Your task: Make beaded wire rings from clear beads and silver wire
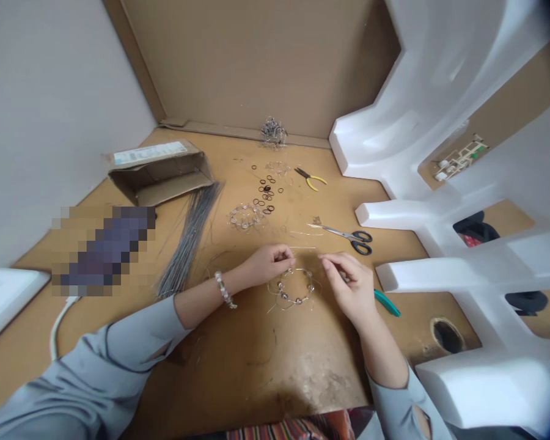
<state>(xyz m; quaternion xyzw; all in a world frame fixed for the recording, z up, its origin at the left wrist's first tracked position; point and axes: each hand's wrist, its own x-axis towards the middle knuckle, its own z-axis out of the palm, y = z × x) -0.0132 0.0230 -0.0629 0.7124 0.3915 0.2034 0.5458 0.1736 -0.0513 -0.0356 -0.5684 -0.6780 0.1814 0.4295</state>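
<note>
My left hand [270,264] pinches the upper left edge of a wire ring strung with clear round beads [297,300]. Loose wire ends stick out around that ring. To the right of it, my right hand [352,284] has its thumb and forefinger pressed together; whatever is between them is too fine to make out. Partly under the right hand lies a tool with a green handle [387,303]. Black-handled scissors [348,234] rest just beyond my right hand. A second beaded wire ring [245,216] lies farther off, left of centre.
Small dark rings [266,194] lie scattered mid-table, near yellow-handled pliers [311,178]. On the left are a bundle of grey wires [190,241], an open cardboard box [165,183] and a white cable [55,330]. White foam packaging [407,275] borders the right side. A wire tangle [274,132] sits at the back.
</note>
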